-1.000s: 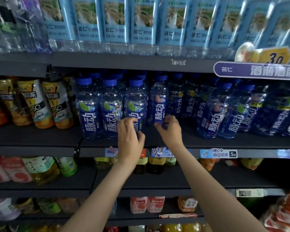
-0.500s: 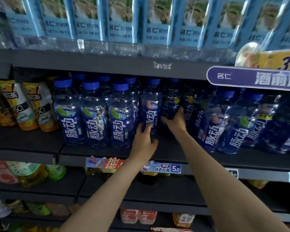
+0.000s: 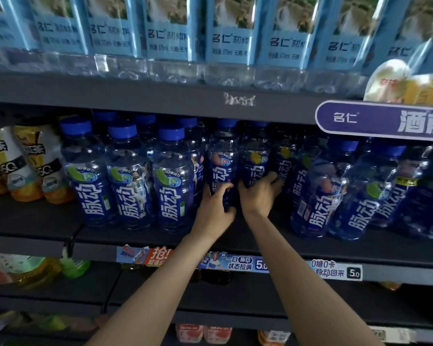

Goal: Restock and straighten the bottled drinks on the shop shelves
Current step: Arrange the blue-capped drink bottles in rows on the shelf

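Middle shelf [image 3: 145, 239], dark, packed with blue-capped bottles; a gap at its front edge, two bottles set back. Left bottle [image 3: 223, 168] gripped low by the left hand [image 3: 214, 211], fingers curled round its base. Right bottle [image 3: 255, 161] held likewise by the right hand [image 3: 258, 196], fingers wrapped behind. Full, so probably weighty; smooth plastic, likely slick and slightly yielding; best taken low on the labelled body, as here. Compared with half a second earlier: both hands deeper in and closer together, right hand lower on its bottle.
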